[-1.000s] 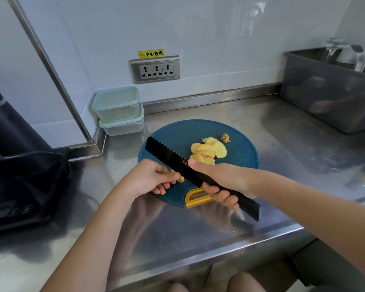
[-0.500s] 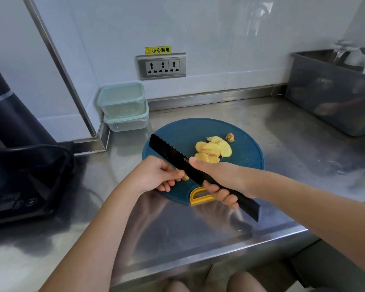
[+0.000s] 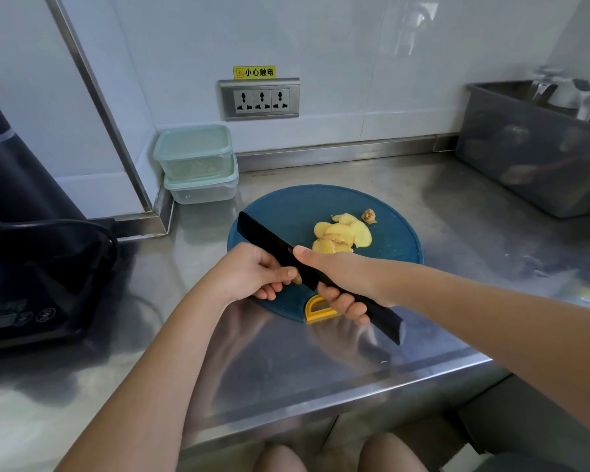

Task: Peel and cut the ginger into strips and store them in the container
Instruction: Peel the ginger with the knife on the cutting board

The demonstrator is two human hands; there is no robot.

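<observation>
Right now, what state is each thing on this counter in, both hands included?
Knife: gripped, edge down.
Right hand: grips the knife handle.
Left hand: pinches a small ginger piece.
Ginger slices: cut, piled up.
Cutting board: flat on the steel counter.
Stacked containers: both lidded.
Wall socket: nothing plugged in.

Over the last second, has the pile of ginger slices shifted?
No. The ginger slices lie at the same spot on the blue cutting board, beside the brown scrap; only the camera shifted.
</observation>
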